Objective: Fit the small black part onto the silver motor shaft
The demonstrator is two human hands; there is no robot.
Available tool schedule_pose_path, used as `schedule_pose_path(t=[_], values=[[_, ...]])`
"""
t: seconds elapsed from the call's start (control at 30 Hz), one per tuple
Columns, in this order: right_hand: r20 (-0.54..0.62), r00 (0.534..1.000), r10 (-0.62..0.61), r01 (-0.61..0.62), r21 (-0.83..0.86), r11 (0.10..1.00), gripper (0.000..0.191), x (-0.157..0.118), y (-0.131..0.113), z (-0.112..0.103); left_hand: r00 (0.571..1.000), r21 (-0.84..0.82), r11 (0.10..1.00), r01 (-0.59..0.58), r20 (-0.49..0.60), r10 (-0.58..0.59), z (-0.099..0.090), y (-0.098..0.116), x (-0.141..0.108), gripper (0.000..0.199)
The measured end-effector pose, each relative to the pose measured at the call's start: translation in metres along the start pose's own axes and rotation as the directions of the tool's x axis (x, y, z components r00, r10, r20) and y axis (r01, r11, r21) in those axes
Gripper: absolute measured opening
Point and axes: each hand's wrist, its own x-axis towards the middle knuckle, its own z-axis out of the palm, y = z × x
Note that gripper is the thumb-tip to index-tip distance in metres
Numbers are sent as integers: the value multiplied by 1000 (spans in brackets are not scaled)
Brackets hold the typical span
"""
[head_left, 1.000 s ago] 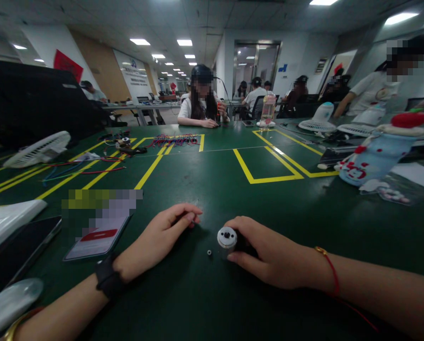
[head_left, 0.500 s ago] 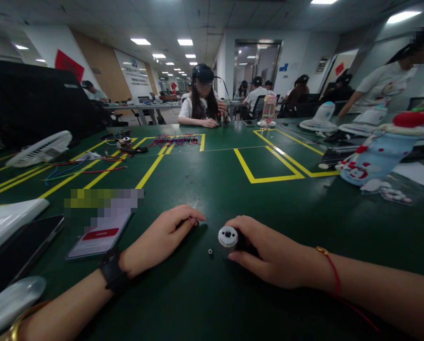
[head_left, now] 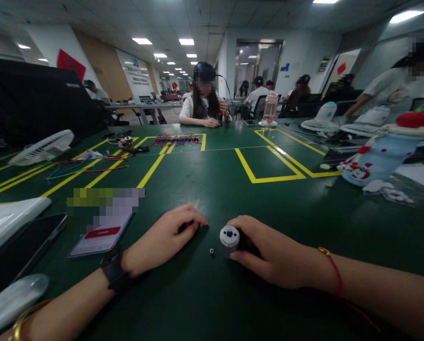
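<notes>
My right hand [head_left: 265, 251] is closed around a small cylindrical motor [head_left: 229, 237], which stands upright on the green table [head_left: 176, 303]. The motor's silver end face points up, with a dark centre and small holes. Just left of its base lies a tiny ring-shaped metal part [head_left: 211, 251], touched by neither hand. My left hand [head_left: 172, 232] rests on the table to the left, its thumb drawn in against the curled fingers and the index fingertip at the table top. Whatever may be between those fingers is hidden.
At left lie a phone [head_left: 105, 232], a dark tablet-like device [head_left: 27, 246] and a computer mouse [head_left: 16, 300]. Wires [head_left: 178, 139] and a white fan [head_left: 43, 148] are farther back. A blue bottle [head_left: 377, 156] stands at right. Across the table sits a person [head_left: 203, 102].
My left fingertips have shifted very slightly to the right on the table. My right hand keeps its grip on the motor, and the tiny ring part stays put. The view has drifted slightly.
</notes>
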Motion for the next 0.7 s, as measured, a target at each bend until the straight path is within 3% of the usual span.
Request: schedule_pose_path(t=[0.43, 0.7], values=[[-18, 1000, -5, 6, 8, 1000, 34, 0, -1, 0, 999, 2, 1000, 8, 50, -8, -2, 6, -1, 20], [-11, 1000, 4, -4, 7, 1000, 32, 0, -2, -1, 988, 21, 1000, -7, 155, 4, -5, 13, -6, 27]])
